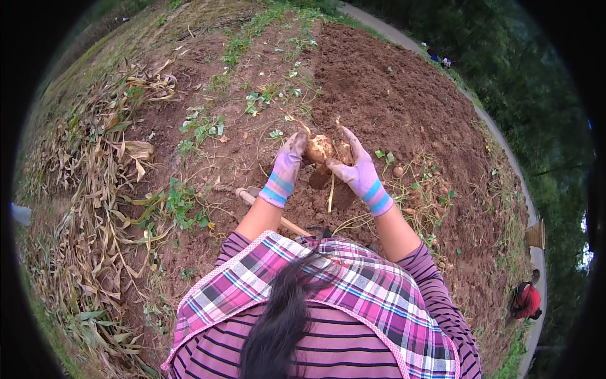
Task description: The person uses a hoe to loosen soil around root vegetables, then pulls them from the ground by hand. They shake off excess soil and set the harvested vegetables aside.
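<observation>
Both hands wear soiled purple knitted gloves with blue bands at the cuffs. Between them, above the loosened brown soil, is a clump of pale tubers [320, 148] with thin roots and a cut stem hanging down. My left hand [287, 163] grips the larger round tuber from its left side. My right hand [357, 168] curls round the smaller tuber [344, 152] on the right, thumb towards the clump's middle. Below my left wrist a wooden-handled digging tool [293, 226] lies on the ground, partly hidden by the apron and forearm.
Dry corn stalks [102, 184] lie in a long heap at the left. Green leafy vines [201, 128] trail over the soil. Pulled vines with tubers [428, 189] lie at the right. A person in red [527, 301] is near the concrete path [504, 137], with a basket [535, 235] beside it.
</observation>
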The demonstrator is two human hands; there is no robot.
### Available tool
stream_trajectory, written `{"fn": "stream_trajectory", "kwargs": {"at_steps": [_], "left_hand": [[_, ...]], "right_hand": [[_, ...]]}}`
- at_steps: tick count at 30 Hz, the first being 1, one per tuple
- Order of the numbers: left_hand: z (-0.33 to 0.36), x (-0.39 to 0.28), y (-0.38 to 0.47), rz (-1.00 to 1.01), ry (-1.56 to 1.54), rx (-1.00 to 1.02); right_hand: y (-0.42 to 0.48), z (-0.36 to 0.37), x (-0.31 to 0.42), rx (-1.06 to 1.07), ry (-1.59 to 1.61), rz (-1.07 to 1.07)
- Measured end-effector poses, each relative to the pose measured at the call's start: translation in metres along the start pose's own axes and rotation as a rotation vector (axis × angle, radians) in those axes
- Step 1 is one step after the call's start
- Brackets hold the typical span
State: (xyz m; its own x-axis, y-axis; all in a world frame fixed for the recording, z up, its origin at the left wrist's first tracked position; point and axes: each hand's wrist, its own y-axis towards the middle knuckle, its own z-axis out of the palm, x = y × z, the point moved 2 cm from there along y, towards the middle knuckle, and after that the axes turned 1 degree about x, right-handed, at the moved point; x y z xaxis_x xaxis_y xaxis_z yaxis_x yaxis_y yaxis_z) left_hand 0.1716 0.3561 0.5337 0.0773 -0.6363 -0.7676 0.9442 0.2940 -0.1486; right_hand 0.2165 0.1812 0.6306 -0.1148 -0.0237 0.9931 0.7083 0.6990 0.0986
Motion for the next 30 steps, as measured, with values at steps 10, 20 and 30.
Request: {"fn": "stream_trajectory", "kwargs": {"at_steps": [10, 20, 30], "left_hand": [[0.043, -0.015, -0.019, 0.018, -0.299, -0.084], [-0.019, -0.031, 0.009, 0.105, -0.191, -0.078], [0.023, 0.044, -0.052, -0.265, 0.02, 0.177]], "right_hand": [[-0.007, 0.002, -0.012, -0.055, -0.365, -0.088], [0.006, -0.031, -0.025, -0.251, 0.048, 0.128], [0.012, -0.024, -0.013, -0.208, 0.659, 0.294]]}}
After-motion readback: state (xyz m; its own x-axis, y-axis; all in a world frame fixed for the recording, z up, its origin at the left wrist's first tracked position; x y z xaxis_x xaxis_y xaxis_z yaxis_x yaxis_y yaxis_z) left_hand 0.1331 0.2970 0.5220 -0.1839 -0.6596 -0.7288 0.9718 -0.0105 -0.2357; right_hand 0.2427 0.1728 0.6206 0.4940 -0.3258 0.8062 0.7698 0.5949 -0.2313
